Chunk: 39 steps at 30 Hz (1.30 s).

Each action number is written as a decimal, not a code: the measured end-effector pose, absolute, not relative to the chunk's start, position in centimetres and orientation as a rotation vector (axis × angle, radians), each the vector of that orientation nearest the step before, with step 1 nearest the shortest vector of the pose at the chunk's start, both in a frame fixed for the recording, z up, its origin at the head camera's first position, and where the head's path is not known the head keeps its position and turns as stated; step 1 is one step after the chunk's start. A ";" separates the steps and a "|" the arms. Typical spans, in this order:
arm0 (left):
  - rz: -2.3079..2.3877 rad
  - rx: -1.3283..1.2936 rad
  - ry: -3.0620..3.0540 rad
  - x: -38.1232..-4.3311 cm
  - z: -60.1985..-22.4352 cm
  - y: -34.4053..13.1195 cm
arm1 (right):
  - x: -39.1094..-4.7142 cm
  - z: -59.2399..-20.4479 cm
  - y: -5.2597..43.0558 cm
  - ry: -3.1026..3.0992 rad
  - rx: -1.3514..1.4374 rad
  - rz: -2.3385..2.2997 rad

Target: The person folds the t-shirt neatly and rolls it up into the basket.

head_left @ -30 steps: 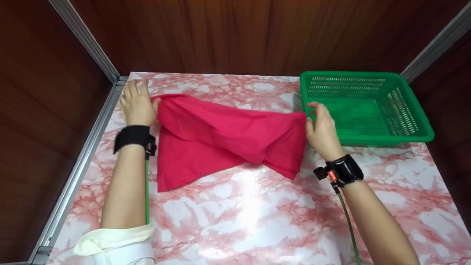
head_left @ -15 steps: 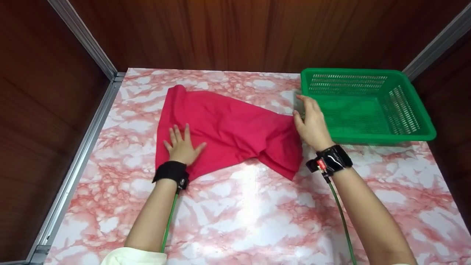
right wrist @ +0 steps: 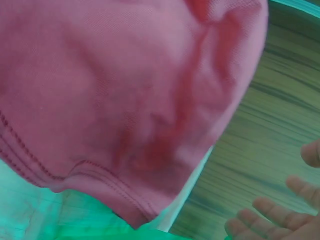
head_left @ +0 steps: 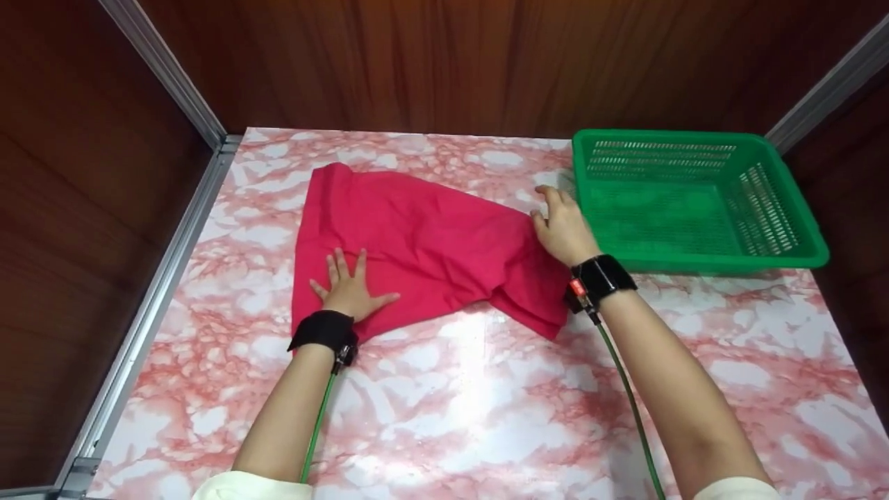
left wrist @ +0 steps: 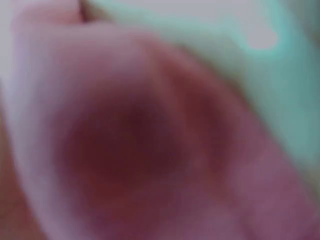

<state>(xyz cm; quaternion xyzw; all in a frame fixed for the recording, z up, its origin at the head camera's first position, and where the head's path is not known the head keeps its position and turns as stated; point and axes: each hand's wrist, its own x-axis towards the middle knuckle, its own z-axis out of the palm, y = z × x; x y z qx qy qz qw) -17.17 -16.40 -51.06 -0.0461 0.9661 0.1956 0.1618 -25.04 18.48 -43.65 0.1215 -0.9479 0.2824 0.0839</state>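
A red garment [head_left: 430,236] lies wrinkled and partly folded on the table, its double-stitched hem visible in the right wrist view, where the red cloth [right wrist: 110,100] fills the left side. My left hand [head_left: 349,293] rests palm down on its lower left part, fingers spread wide. At the garment's right end is my right hand [head_left: 566,229], overlapping the cloth's edge in the head view. Its fingers [right wrist: 275,212] are apart and relaxed in the right wrist view, with nothing held. The left wrist view is a pinkish blur.
A green plastic basket [head_left: 701,262] with slotted sides stands at the back right, close beside my right hand. Red-and-white marbled tabletop [head_left: 430,410] surrounds the garment. Dark wood panels [head_left: 417,62] and metal rails [head_left: 149,333] border the table.
My left hand has come down from the garment's upper left corner onto its lower left part and stayed there. My right hand has shifted left, over the right edge. The left end has flattened.
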 end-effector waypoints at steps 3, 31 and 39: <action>0.561 -0.132 2.750 -17.0 -51.1 -16.7 | -25.7 -44.1 18.2 -2.904 0.361 0.773; 0.538 -0.125 2.787 -16.9 -52.1 -15.9 | -26.7 -49.9 18.5 -3.061 0.410 0.377; 0.535 -0.150 2.776 -16.8 -51.8 -17.0 | -25.9 -47.4 17.1 -2.742 0.607 0.312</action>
